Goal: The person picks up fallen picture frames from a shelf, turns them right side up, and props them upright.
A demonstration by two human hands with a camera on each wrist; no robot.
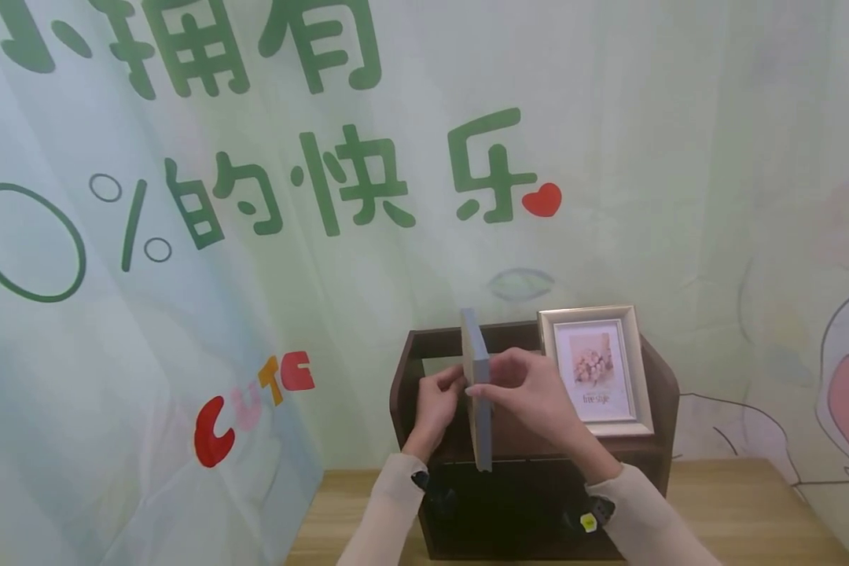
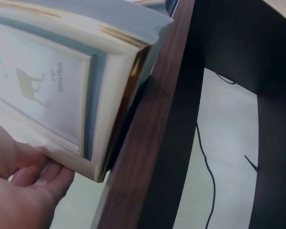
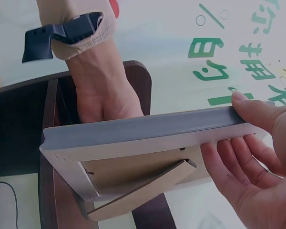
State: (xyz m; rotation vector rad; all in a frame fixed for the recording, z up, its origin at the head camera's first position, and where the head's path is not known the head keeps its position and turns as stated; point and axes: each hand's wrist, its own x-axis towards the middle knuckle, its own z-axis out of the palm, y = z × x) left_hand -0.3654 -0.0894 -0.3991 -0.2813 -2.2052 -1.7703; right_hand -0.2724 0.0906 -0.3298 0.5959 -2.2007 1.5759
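A picture frame (image 1: 483,428) stands edge-on above the dark wooden shelf unit (image 1: 663,393). My right hand (image 1: 538,397) pinches its near edge, thumb on one side and fingers on the backing side, as the right wrist view shows. The left hand (image 1: 435,409) holds the frame from its front side, fingers curled at the border in the left wrist view. That front (image 2: 100,133) has a pale border around a printed insert. On the back, a brown easel leg (image 3: 143,191) is swung partly out from the backing. One corner is close to the shelf board (image 2: 138,162); contact cannot be told.
Right of my right hand, a second, champagne-coloured picture frame (image 1: 640,369) with a flower print leans on the shelf. A wooden tabletop (image 1: 736,503) lies under the unit. Behind hangs a printed curtain (image 1: 644,157). A black cable (image 2: 209,176) shows past the shelf.
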